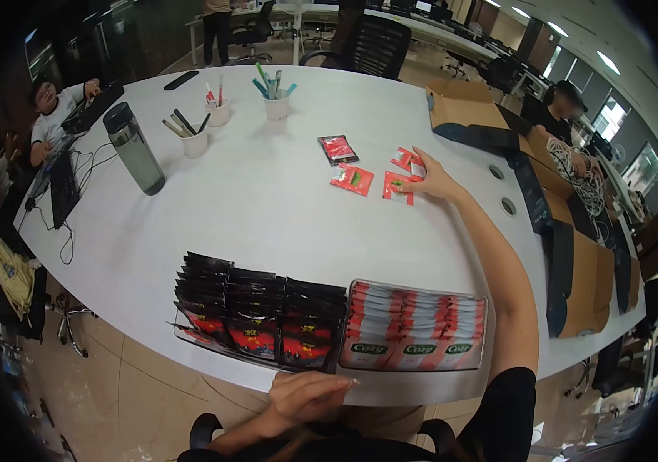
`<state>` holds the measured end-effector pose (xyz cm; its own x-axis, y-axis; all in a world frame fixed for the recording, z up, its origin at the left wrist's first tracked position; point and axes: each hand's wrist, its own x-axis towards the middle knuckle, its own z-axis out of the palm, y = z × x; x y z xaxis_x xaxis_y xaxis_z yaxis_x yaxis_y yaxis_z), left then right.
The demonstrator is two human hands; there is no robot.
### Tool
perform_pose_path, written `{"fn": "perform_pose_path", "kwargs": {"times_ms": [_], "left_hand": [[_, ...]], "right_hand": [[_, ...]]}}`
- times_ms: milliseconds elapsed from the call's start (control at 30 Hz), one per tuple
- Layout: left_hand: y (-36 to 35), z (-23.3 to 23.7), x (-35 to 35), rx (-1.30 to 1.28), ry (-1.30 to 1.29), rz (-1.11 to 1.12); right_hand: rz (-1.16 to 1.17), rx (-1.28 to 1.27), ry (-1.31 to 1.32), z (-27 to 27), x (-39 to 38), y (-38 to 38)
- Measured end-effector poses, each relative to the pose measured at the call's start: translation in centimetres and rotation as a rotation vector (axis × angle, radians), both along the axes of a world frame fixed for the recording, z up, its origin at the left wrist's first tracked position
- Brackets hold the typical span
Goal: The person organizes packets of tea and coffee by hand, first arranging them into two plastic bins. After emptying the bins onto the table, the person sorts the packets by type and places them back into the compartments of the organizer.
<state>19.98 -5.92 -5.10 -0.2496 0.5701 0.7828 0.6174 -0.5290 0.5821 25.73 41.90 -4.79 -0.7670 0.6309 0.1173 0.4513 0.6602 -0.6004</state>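
My right hand [435,182] reaches far over the table, thumb and fingers apart around small red sachets. Its thumb lies by the lower red sachet [397,189]; its fingers partly cover the upper sachets [403,159]. To their left lie another red sachet [352,179] and a dark red-and-black sachet [338,149]. My left hand [307,394] rests at the near table edge, fingers loosely stretched, holding nothing visible. Just beyond it, black-and-red packets [256,312] stand in rows in a clear tray. Beside them is a tray of red-and-white "Cozy" sachets [414,327].
A water bottle [135,150] stands at the left, near cups of pens [276,104] and a cabled black device [63,189]. Cardboard boxes [575,269] line the right side. White cables [579,173] lie by a seated person; another person sits at the far left.
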Motion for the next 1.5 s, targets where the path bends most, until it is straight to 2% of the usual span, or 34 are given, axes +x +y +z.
{"fn": "perform_pose_path", "kwargs": {"times_ms": [133,333,467,567,667,700,733,800,900,1067,1233,1300,1400,1500], "left_hand": [[0.2,-0.7,0.1,0.032,-0.052,-0.027],[0.0,-0.6,0.1,-0.007,-0.056,-0.009],[-0.1,-0.6,0.3,-0.003,-0.056,0.004],[-0.3,0.1,-0.1,-0.038,-0.134,-0.127],[-1.4,2.6,-0.1,0.014,-0.759,-0.650],[-2.0,3.8,-0.6,0.045,-0.750,-0.775],[-2.0,5.3,-0.3,0.184,-0.705,-0.759],[-3.5,7.1,-0.1,0.299,-0.587,-0.822],[-6.2,8.9,-1.2,0.276,-0.419,-1.005],[-6.1,12.3,0.3,0.321,-0.423,-1.073],[-7.6,12.9,3.0,0.513,-0.500,-0.855],[-7.9,12.6,3.1,0.502,-0.470,-0.834],[-7.5,11.4,2.2,0.311,-0.399,-0.867],[-4.8,10.5,2.7,0.221,-0.542,-0.675]], "right_hand": [[-0.100,0.155,-0.095,-0.8,-1.0,0.8],[-0.100,0.022,-0.051,-0.8,-1.1,1.0],[-0.127,-0.218,-0.050,0.9,-1.0,-0.3],[-0.151,-0.278,-0.063,1.7,-1.2,-1.3],[-0.159,-0.195,-0.034,0.8,-1.2,-1.1],[-0.179,-0.171,-0.006,0.6,-1.1,-1.2],[-0.199,-0.150,0.021,0.4,-1.0,-1.6],[-0.166,-0.177,-0.002,0.6,-0.6,-2.3],[-0.141,-0.183,0.055,0.9,-0.1,-2.7],[-0.132,-0.291,0.207,0.8,2.4,-3.8],[-0.201,-0.303,0.355,4.5,5.8,-8.0],[-0.202,-0.315,0.405,6.2,7.0,-9.7],[-0.226,-0.242,0.406,7.1,8.4,-11.3],[-0.230,-0.251,0.398,8.6,9.4,-13.8]]}}
